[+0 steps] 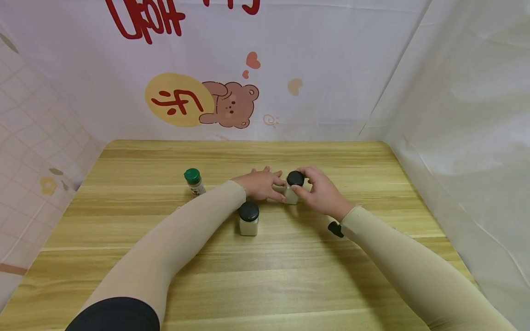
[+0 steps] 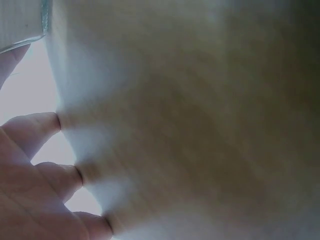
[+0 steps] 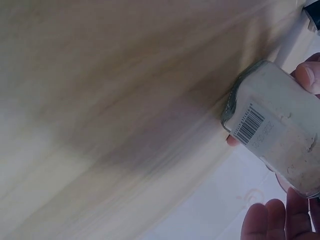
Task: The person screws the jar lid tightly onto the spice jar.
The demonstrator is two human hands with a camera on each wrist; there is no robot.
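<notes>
My right hand grips a square glass jar of pale powder near its black lid, thumb on the near side and fingers behind. The jar stands upright toward the back of the table. On its left, my left hand has its fingers spread, with the thumb and a finger reaching to the jar's side. The left wrist view catches only a corner of the glass and several fingertips against the tabletop. A barcode label shows on the jar in the right wrist view.
A second black-lidded jar stands just below the left wrist. Left of it, a green-capped shaker is partly covered by the left sleeve. A small black piece shows at the right cuff. A printed cloth hangs behind the wooden table.
</notes>
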